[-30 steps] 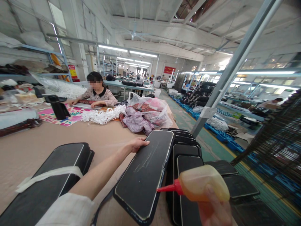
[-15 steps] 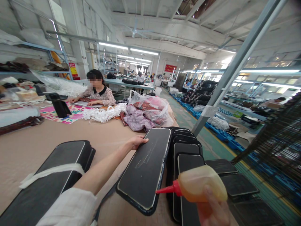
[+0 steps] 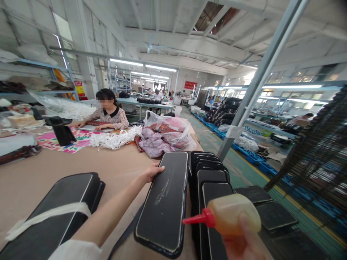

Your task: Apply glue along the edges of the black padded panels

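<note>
My left hand (image 3: 154,172) grips the far left edge of a black padded panel (image 3: 162,202), thumb on top. The panel has rounded corners, a pale line around its rim and shiny smears on its face. In my right hand (image 3: 244,236) is a glue bottle (image 3: 234,213), translucent with amber liquid and a red nozzle. The bottle lies on its side, and its tip is at the panel's right edge; whether they touch I cannot tell. Just right of the panel leans a row of similar black panels (image 3: 214,177).
On the left lies a stack of black panels (image 3: 65,196) tied with a white strip (image 3: 51,216). More panels (image 3: 276,215) sit at the lower right. Across the table (image 3: 119,162) a person (image 3: 111,112) sits near white strips (image 3: 116,139) and a plastic bag of fabric (image 3: 170,130).
The nozzle tip has shifted from near the panel's lower right corner to farther up its right edge. My left hand keeps its hold. The whole view has shifted slightly.
</note>
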Motion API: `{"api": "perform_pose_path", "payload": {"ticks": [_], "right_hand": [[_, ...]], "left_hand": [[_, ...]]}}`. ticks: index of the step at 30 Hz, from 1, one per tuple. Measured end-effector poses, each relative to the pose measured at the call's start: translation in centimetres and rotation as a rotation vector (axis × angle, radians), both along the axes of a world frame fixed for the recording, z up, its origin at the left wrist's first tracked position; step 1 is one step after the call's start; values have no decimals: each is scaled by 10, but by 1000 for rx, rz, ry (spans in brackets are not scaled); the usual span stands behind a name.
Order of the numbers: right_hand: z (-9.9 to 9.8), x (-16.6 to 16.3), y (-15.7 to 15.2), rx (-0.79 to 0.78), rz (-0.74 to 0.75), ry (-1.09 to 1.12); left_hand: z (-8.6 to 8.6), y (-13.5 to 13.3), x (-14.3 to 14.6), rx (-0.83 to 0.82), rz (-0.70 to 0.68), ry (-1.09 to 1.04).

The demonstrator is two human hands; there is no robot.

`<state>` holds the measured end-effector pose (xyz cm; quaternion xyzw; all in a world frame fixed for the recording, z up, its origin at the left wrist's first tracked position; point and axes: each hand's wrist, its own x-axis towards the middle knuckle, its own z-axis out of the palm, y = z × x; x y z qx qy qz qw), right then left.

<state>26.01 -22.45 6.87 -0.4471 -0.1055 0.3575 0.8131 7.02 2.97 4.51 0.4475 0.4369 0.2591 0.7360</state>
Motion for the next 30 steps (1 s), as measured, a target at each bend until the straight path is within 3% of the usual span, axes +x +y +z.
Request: {"api": "perform_pose_path", "payload": {"ticks": [4, 8, 11, 14, 19, 21, 27, 30], "right_hand": [[17, 12, 24, 90, -27, 69], [18, 20, 50, 166, 48, -42], [15, 26, 67, 182, 6, -108], [2, 25, 68, 177, -32, -124], [-46, 3, 33, 7, -21, -287], [-51, 1, 25, -24, -18, -366], [-7, 29, 58, 131, -96, -305], [-16, 23, 57, 106, -114, -291]], "left_hand": [[3, -13, 1, 27, -12, -11], [8, -22, 6, 24, -29, 22], [14, -27, 10, 25, -47, 38], [19, -29, 10, 46, -60, 24], [22, -23, 3, 105, -30, -15], [25, -24, 1, 120, -21, -5], [46, -42, 9, 145, -115, 18], [51, -44, 12, 134, -124, -3]]}}
